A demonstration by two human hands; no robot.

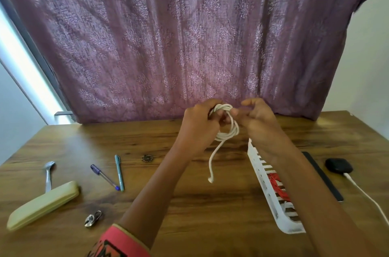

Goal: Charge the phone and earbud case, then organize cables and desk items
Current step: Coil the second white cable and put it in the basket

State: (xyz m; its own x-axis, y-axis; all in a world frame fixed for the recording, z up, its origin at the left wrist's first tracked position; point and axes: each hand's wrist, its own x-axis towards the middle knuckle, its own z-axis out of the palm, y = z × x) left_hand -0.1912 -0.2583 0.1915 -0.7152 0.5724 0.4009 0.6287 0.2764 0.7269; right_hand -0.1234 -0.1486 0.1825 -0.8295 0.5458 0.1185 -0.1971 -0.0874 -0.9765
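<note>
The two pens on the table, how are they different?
The purple pen has a clear barrel and lies slanted; the teal pen is solid-coloured and lies nearly straight away from the person. Their near tips almost meet; their far ends spread apart. Both lie flat on the wooden table, untouched.

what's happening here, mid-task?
A person is coiling a white cable above a wooden desk: the left hand grips the coil, the right hand works at its top, and a loose end hangs down. A white basket with something red inside lies under the right forearm. To the right, a black earbud case has a white charging cable plugged in. Pens, a spoon and a pouch lie unsorted at left.
</note>
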